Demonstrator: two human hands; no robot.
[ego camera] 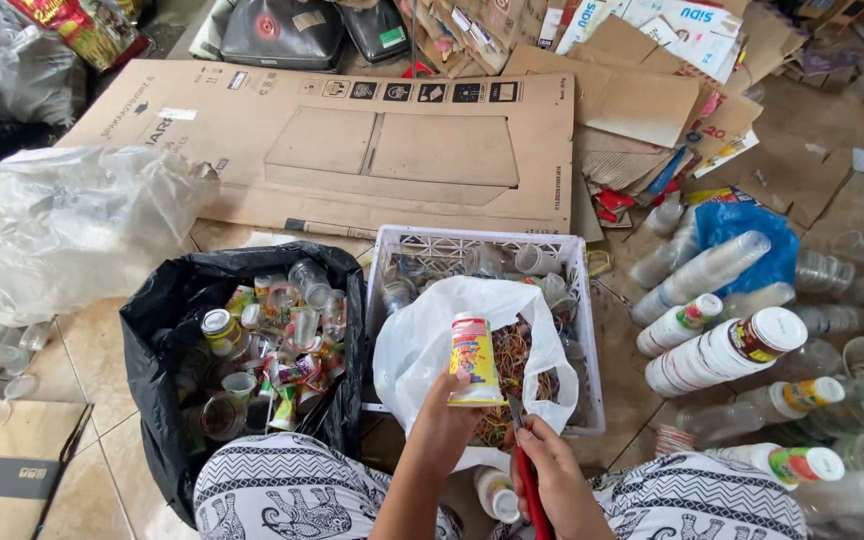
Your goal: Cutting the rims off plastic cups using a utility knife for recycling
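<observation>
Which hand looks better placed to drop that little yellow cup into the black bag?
Probably the left hand: it already grips the yellow cup, and the black bag of cups lies on its side. The right hand is busy holding red-handled scissors.

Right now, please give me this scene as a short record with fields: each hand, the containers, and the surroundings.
left hand: the left hand holds a small yellow printed cup upright
right hand: the right hand grips a red-handled tool, its tip near the cup
under the cup: white plastic bag with rubber bands, lying in a white crate
left side: black bag full of small cups
right side: stacks of cups on the floor
behind: flattened cardboard
</observation>
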